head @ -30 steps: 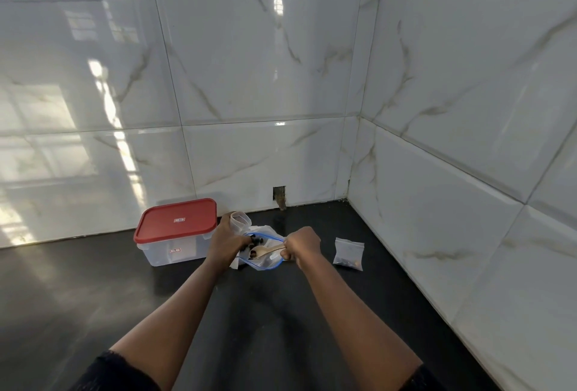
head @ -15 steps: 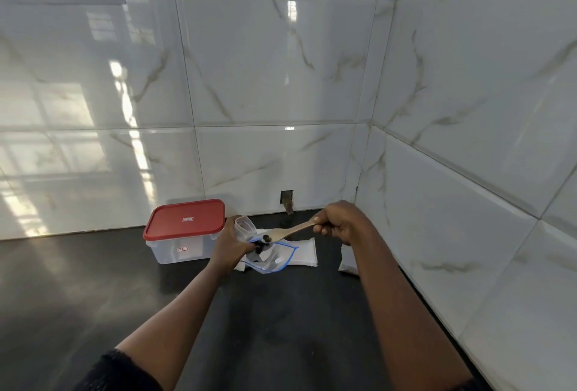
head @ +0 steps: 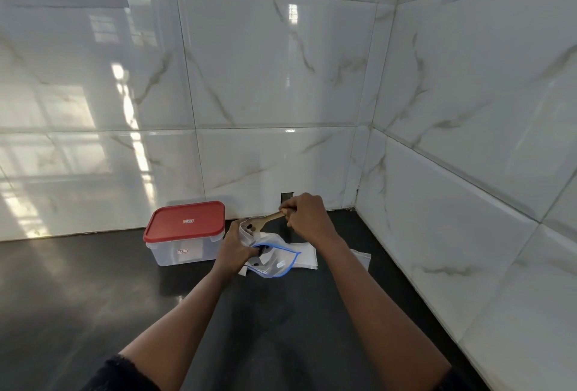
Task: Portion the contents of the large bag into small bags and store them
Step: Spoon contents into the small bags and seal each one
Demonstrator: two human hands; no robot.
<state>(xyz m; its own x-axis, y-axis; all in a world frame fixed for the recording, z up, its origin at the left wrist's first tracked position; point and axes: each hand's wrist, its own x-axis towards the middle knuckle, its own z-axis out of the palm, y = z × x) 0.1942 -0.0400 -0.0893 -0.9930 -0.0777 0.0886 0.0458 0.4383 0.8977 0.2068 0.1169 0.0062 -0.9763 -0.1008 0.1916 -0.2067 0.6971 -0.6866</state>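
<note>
Head view: the right hand [head: 304, 214], clamped on the wooden spoon [head: 265, 220], has risen from the large zip bag [head: 278, 261] and now tips the spoon into the small bag [head: 247, 233], which the left hand [head: 237, 250] grips upright. I judge that a scoop is being delivered. Dark pieces show in both bags. The red-lidded container [head: 185, 223] sits closed on the worktop [head: 93, 297].

Glossy white wall tiles with grey marble veining [head: 281, 62] meet in a corner. A small dark rectangular cut-out [head: 286, 196] sits at the back wall's foot, just above the dark polished countertop [head: 78, 297].
</note>
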